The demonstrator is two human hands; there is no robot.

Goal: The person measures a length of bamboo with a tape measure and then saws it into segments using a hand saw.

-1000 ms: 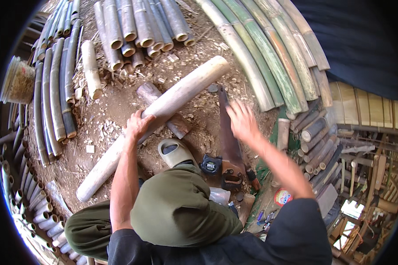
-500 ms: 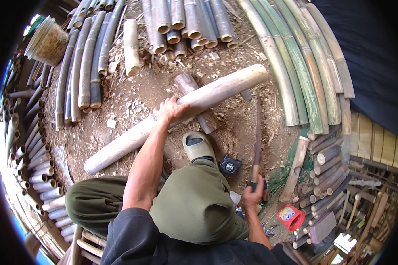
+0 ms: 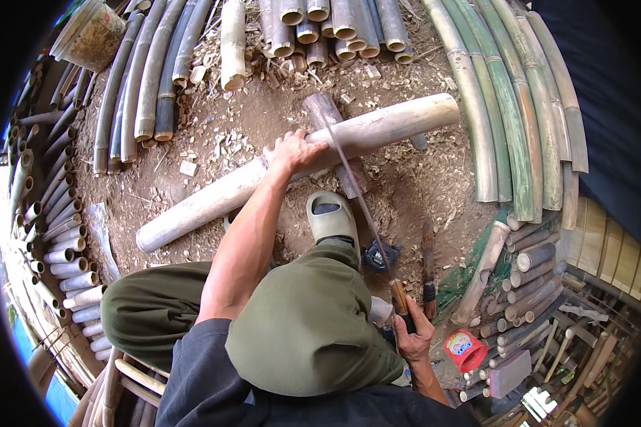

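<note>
A thick pale bamboo pole [image 3: 206, 203] lies slantwise across a short dark log [image 3: 324, 110]. Around its middle, my left hand [image 3: 294, 152] is closed over the top, fingers on the far side. My right hand [image 3: 414, 334] grips the wood-and-black handle of a long, thin-bladed tool that looks like a handsaw [image 3: 369, 220]. Its blade appears edge-on and crosses over the pole just right of my left hand; whether it touches the bamboo I cannot tell. My sandaled foot [image 3: 332, 217] is just below the pole.
A black tape measure [image 3: 382, 256] and another long wooden-handled tool [image 3: 428, 260] lie on the chip-strewn ground. Bamboo poles are stacked at the far side [image 3: 345, 28], right [image 3: 502, 107] and left [image 3: 149, 85]. A red cup [image 3: 465, 350] stands at lower right; a bucket [image 3: 89, 35] is far left.
My right hand has swung the handsaw leftward, from the ground at right to across the pole. My left hand still holds the pole. The whole view has shifted slightly.
</note>
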